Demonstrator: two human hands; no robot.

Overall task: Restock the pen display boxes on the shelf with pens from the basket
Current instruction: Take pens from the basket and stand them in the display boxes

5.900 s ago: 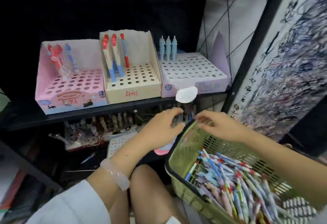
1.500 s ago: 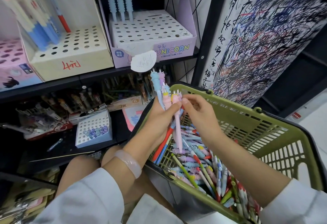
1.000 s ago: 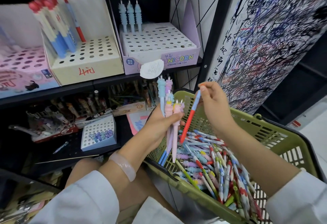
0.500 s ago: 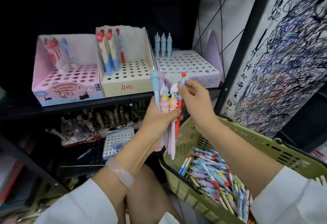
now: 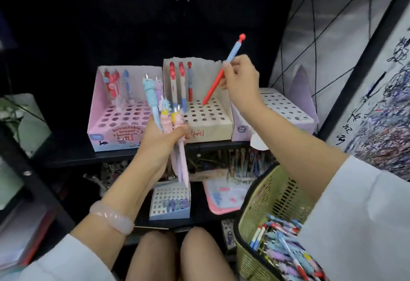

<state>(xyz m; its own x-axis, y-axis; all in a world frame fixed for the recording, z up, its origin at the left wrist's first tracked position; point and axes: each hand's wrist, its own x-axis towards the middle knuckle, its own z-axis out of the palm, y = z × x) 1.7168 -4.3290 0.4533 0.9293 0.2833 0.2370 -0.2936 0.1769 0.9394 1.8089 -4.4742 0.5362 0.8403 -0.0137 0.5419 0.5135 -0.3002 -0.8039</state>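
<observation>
Right hand: your right hand (image 5: 240,79) pinches a red pen (image 5: 218,74), tip over the cream box (image 5: 208,123).
Left hand: your left hand (image 5: 163,142) grips a bunch (image 5: 165,112) before that box.
Basket: the basket (image 5: 264,201) sits lower right of it.

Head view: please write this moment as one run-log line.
right hand: lowering red-and-blue pen into cream cardboard box | left hand: gripping pastel pen bundle

You wear white sleeves (image 5: 366,214) on both arms. A pale pink bangle (image 5: 112,217) circles your left wrist. Your knees (image 5: 177,256) are bare.
</observation>
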